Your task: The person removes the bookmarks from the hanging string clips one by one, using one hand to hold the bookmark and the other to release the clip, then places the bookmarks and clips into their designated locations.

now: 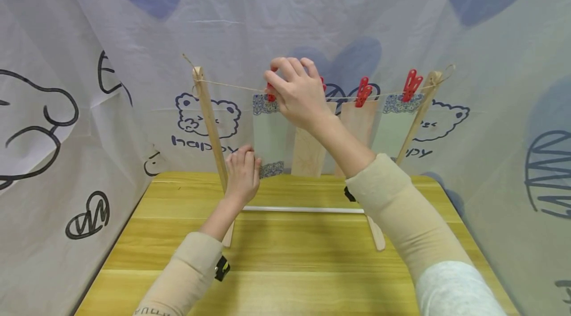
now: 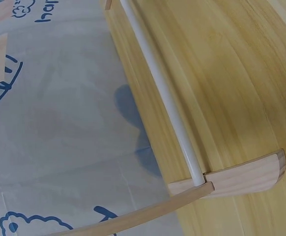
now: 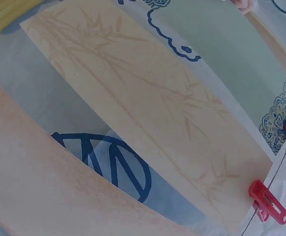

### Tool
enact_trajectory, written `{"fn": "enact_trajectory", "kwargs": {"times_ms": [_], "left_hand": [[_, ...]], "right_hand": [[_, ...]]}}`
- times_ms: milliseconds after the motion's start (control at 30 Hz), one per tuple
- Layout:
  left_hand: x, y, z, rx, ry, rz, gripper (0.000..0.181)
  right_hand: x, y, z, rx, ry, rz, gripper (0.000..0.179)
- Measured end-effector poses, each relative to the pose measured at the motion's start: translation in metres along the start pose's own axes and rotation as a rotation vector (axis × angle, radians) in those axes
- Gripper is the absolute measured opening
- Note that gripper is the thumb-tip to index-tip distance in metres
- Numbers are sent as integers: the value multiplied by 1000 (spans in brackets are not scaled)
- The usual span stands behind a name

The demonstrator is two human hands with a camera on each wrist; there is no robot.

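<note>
At the string's left part, my right hand [image 1: 298, 92] pinches a red clothespin [image 1: 271, 97], partly hidden by the fingers. Below it hangs a pale green paper strip [image 1: 269, 132] with blue lace-patterned ends. My left hand [image 1: 243, 173] is lower down, overlapping the left wooden post [image 1: 208, 113] beside the strip's bottom edge; I cannot tell whether it grips the post. In the right wrist view, a tan strip with a bamboo print [image 3: 148, 108] hangs next to the green one, under another red clothespin [image 3: 268, 202].
Thin string [image 1: 229, 85] runs between the left post and the right post [image 1: 417, 120]. A white rod [image 1: 303, 210] joins the stand's feet low on the wooden table [image 1: 285, 281]. Further right hang a pinkish strip [image 1: 357, 125] and another green strip [image 1: 397, 130], each clipped. Printed cloth [image 1: 276, 4] surrounds the table.
</note>
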State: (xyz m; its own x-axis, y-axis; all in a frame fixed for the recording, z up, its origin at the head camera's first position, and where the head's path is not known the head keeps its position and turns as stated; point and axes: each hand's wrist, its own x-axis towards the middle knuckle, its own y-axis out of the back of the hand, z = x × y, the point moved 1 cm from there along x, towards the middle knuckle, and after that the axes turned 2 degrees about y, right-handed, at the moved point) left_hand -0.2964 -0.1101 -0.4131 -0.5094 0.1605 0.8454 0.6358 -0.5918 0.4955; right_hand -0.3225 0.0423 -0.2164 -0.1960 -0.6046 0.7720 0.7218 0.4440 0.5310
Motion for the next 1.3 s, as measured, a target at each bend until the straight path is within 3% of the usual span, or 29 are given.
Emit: {"fn": "enact_trajectory", "kwargs": {"times_ms": [500, 900, 1300], "left_hand": [[-3, 1, -1, 20, 11, 10, 38], [-5, 2, -6, 58, -23, 31, 38], [-11, 7, -10, 81, -27, 47, 37]], "right_hand": [[1, 5, 1, -50, 33, 173, 14], [-1, 11, 3, -63, 2, 261, 18], [-15, 20, 5, -62, -8, 275, 32]]}}
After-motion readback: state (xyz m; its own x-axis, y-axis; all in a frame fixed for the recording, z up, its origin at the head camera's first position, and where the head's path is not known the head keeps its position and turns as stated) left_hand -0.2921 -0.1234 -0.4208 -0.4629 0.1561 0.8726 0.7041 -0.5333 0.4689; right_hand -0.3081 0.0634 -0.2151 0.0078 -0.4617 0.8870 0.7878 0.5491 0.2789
